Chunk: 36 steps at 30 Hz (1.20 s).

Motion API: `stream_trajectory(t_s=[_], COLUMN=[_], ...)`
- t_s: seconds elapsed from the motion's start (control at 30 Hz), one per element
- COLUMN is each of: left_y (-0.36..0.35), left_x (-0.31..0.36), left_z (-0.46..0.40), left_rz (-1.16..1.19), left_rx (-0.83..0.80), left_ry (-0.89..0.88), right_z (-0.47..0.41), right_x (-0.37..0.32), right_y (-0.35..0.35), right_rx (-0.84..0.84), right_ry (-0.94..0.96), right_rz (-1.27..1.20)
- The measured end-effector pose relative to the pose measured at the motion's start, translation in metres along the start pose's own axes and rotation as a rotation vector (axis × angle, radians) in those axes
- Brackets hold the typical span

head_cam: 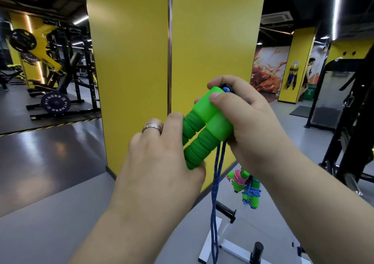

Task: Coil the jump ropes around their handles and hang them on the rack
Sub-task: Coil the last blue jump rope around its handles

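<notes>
Now both green handles (204, 130) lie side by side, gripped by the right hand (249, 122) at their top and the left hand (162, 152) below; the blue rope (217, 183) hangs straight down from the right hand, uncoiled.

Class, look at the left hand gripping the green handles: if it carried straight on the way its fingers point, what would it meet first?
The left hand points up and right across the green handles, so it would probably meet the right hand holding their upper ends. Behind that stands the yellow pillar, though depth is unclear.
</notes>
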<state>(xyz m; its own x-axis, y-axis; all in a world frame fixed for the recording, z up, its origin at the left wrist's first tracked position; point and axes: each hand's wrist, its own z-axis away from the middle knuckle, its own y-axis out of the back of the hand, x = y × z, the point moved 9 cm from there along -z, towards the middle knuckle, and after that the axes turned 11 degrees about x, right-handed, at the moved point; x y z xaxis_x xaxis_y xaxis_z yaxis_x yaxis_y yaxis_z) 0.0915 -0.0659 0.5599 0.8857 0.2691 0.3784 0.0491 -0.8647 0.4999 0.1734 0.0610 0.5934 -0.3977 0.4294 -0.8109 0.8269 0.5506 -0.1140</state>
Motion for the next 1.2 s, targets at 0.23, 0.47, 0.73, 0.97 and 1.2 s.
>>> stream_trajectory(t_s=[0.23,0.47,0.73,0.97,1.2], left_y=[0.014,0.022,-0.024,0.004,-0.003], left_x=[-0.006,-0.029,-0.011,0.002,-0.020], left_z=[-0.016,-0.040,-0.024,-0.026,-0.028], left_rz=[-0.121,-0.162,-0.416,0.074,0.418], left_rx=[-0.053,-0.083,-0.252,-0.298,-0.375], left_ry=[0.001,0.100,-0.309,-0.254,0.145], right_z=[0.009,0.043,0.017,0.004,0.032], right_x=[0.018,0.029,-0.041,0.030,0.051], right_y=[-0.001,0.003,-0.028,-0.005,0.001], right_rx=[-0.228,-0.383,-0.656,-0.523,-0.428], right_ry=[-0.223,0.301,0.307,-0.394,-0.471], right_rz=[-0.025,1.347,1.147,0.058,0.257])
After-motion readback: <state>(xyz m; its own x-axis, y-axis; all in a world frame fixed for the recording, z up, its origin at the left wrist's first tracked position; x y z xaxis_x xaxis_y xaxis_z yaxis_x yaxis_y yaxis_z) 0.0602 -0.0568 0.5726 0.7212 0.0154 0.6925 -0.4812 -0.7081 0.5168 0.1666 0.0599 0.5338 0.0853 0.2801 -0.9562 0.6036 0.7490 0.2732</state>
